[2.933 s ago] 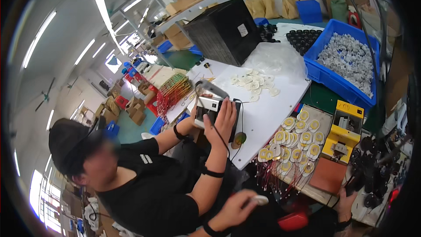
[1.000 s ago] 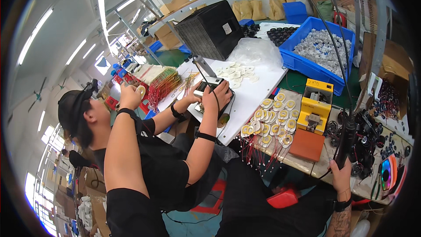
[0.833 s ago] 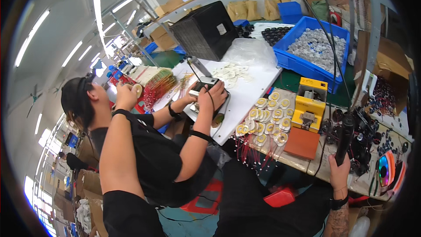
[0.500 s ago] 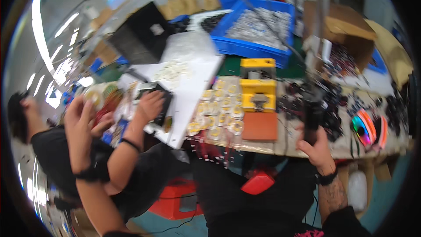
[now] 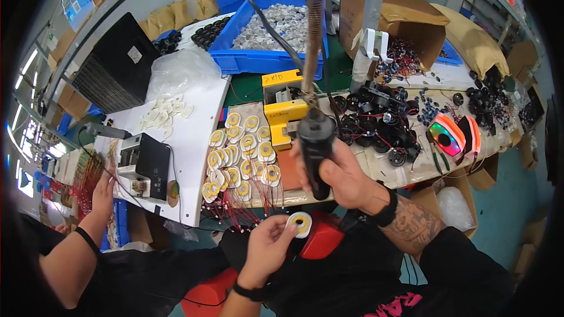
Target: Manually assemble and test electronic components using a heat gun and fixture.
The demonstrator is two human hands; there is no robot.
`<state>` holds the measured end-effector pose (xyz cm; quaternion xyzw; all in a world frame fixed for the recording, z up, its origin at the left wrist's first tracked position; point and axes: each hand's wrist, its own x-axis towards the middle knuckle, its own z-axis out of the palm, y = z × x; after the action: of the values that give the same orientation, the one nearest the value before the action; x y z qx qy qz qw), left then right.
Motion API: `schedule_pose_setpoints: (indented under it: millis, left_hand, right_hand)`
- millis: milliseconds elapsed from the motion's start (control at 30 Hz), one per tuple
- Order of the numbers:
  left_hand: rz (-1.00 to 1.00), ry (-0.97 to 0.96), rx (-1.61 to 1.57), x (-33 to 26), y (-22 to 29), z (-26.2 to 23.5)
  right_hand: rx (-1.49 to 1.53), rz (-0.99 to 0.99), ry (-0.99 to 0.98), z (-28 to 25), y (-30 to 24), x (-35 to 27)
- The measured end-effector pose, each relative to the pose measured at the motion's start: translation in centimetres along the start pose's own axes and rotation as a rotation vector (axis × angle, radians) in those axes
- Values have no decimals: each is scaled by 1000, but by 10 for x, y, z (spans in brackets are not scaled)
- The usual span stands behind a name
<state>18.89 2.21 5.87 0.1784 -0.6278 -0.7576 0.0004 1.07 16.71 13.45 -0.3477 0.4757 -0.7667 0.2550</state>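
Observation:
My left hand [image 5: 267, 250] pinches a round white plastic part [image 5: 302, 225] with a yellow ring and a dark centre, low in front of the table edge. To its upper right, my right hand [image 5: 349, 179] is wrapped round a black electric screwdriver [image 5: 317, 155], which hangs upright from a coiled spring [image 5: 314, 29] with a cable. The tool's lower end points down above the white part, apart from it; its tip cannot be made out. Several similar white-and-yellow parts [image 5: 248, 142] with red wires lie left of the screwdriver. Behind it stands a yellow fixture [image 5: 282, 111], partly covered.
A blue bin [image 5: 258, 61] of small white pieces stands at the back. Black wired parts [image 5: 376, 120] pile up on the right, near pliers [image 5: 440, 158] and a lit colourful piece [image 5: 446, 135]. At left, a co-worker's hand [image 5: 103, 195] is beside a black box-shaped device [image 5: 150, 167].
My left hand has come from the far left to the middle and now holds a white part. My right hand has brought the screwdriver leftward. The view has shifted too.

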Motion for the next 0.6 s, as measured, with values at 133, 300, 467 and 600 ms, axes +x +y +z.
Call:
schedule_pose_setpoints:
  millis: [133,300,467,600]
  left_hand:
    - [49,57,19,48,-12,18]
    - [77,148,62,87,-24,10]
    - [77,266,147,100,-27,10]
    - [137,304,302,104,-12,13]
  right_hand:
    - [-246,-226,134,-10,28,39]
    - [-184,-354,290,-27,49,78]
    - [-241,-359,303,-38,71,101]
    - [-275,-355,292,-44,74,102]
